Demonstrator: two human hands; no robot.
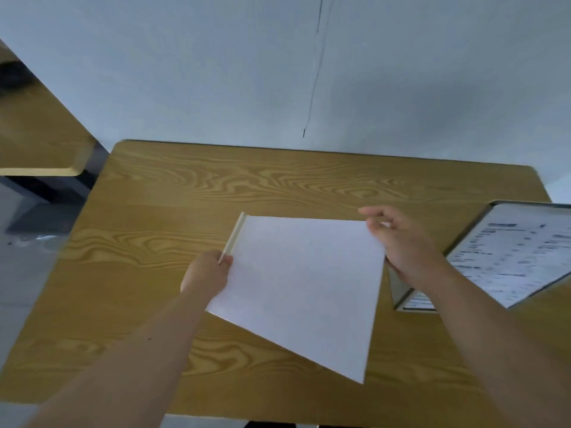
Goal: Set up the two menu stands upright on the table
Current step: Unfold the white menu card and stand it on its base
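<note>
Blank menu stand (302, 282) left of printed menu stand (513, 251), over table (185, 193).

Table (173, 193): light wood-grain top, rounded corners, far edge against a plain pale wall (185, 72). Thin dark cord (312, 97) hangs down the wall, end just above the table's far edge. Second wooden table (40, 140) at left, separated by a gap; grey floor (18, 273) below it

Wood-grain table (173, 193); printed menu stand (509, 257) on right edge, near wall.
</note>
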